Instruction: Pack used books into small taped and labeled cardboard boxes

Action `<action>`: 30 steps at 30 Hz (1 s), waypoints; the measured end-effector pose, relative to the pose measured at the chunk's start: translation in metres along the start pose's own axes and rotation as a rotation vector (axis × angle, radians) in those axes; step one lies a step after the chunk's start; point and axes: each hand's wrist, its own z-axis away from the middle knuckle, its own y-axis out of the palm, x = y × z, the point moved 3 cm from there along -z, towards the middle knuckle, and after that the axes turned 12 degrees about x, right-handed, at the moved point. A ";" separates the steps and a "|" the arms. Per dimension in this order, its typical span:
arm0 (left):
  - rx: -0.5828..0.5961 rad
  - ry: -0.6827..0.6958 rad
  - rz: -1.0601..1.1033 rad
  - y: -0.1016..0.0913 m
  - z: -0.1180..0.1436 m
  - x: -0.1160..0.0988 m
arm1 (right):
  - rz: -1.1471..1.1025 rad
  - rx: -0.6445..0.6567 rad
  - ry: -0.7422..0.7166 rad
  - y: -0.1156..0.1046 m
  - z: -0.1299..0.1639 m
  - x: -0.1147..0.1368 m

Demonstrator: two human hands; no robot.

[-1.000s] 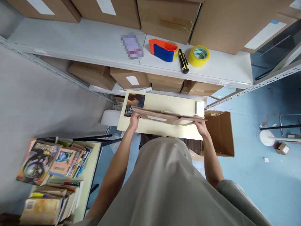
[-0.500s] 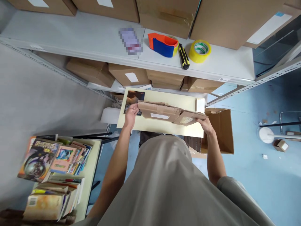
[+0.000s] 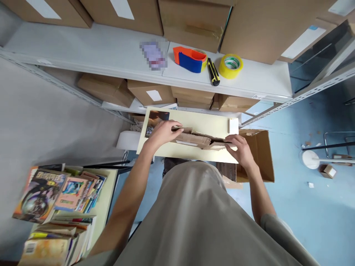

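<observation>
Fingers and thumb of the left hand (image 3: 163,132) lie on either side of the upper edge of the folded cardboard (image 3: 198,139), while those of the right hand (image 3: 240,149) are curled over its right end, thumb apart and in front; how tightly either hand grips cannot be told. Compared with half a second earlier, the left hand has moved inward from the outer end, and the cardboard shows less of its front face, with a dark gap visible between its layers. This suggests, as a judgement, that handling has passed from holding the piece at its ends to working along its top edge. The cardboard lies above the middle of the pale work table (image 3: 208,120); whether its lower edge touches is unclear. Surroundings, in descending size: blue floor (image 3: 327,221); grey wall (image 3: 55,129); metal shelving (image 3: 111,48) bearing closed cartons (image 3: 194,14); at left, a side table (image 3: 109,192) loaded with books (image 3: 39,195); at right, an open box (image 3: 260,155) beside the work table. Smaller items: a dark-covered book (image 3: 158,117) partly behind the left hand, an orange-and-blue tape dispenser (image 3: 191,63), a yellow tape roll (image 3: 230,75), a small white block (image 3: 233,125), and a cutter (image 3: 213,72) between dispenser and roll.
</observation>
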 end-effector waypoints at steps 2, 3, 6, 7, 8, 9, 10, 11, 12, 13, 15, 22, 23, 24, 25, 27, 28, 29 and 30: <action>0.016 -0.023 -0.017 0.001 -0.005 0.005 | 0.125 0.009 -0.041 0.006 -0.001 0.011; 0.024 -0.043 -0.019 0.002 -0.007 0.008 | 0.170 0.003 -0.055 0.009 -0.001 0.014; 0.098 -0.094 -0.039 0.006 -0.010 0.014 | 0.235 0.011 -0.081 0.018 -0.003 0.019; 0.134 -0.100 -0.045 0.008 -0.010 0.016 | 0.239 0.024 -0.080 0.020 -0.004 0.019; 0.167 -0.101 -0.048 0.010 -0.009 0.018 | 0.240 0.042 -0.073 0.021 -0.005 0.019; 0.191 -0.101 -0.045 0.011 -0.008 0.019 | 0.242 0.056 -0.065 0.022 -0.006 0.020; 0.205 -0.104 -0.042 0.012 -0.006 0.021 | 0.250 0.065 -0.059 0.023 -0.007 0.020; 0.204 -0.111 -0.041 0.013 -0.004 0.023 | 0.264 0.070 -0.060 0.023 -0.008 0.022; 0.191 -0.123 -0.046 0.012 -0.002 0.025 | 0.284 0.075 -0.070 0.023 -0.009 0.023; 0.169 -0.134 -0.056 0.011 0.001 0.027 | 0.303 0.081 -0.085 0.023 -0.009 0.025; 0.108 -0.151 -0.094 0.006 0.004 0.028 | 0.333 0.093 -0.116 0.021 -0.007 0.029; -0.268 -0.220 -0.185 -0.012 0.010 0.021 | 0.328 0.001 -0.094 -0.010 0.000 0.024; -0.313 -0.239 -0.187 -0.012 0.011 0.022 | 0.321 -0.018 -0.093 -0.013 -0.001 0.021; -0.348 -0.261 -0.187 -0.011 0.013 0.023 | 0.313 -0.037 -0.089 -0.015 -0.003 0.019; -0.374 -0.285 -0.181 -0.009 0.014 0.024 | 0.303 -0.055 -0.082 -0.016 -0.005 0.016; -0.402 -0.324 -0.152 -0.004 0.017 0.029 | 0.273 -0.075 -0.047 -0.013 -0.011 0.010; -0.410 -0.338 -0.133 0.000 0.019 0.031 | 0.256 -0.073 -0.019 -0.010 -0.013 0.007; -0.413 -0.350 -0.113 0.003 0.021 0.034 | 0.239 -0.064 0.014 -0.006 -0.015 0.004; -0.409 -0.359 -0.093 0.007 0.022 0.036 | 0.225 -0.053 0.048 -0.002 -0.017 0.001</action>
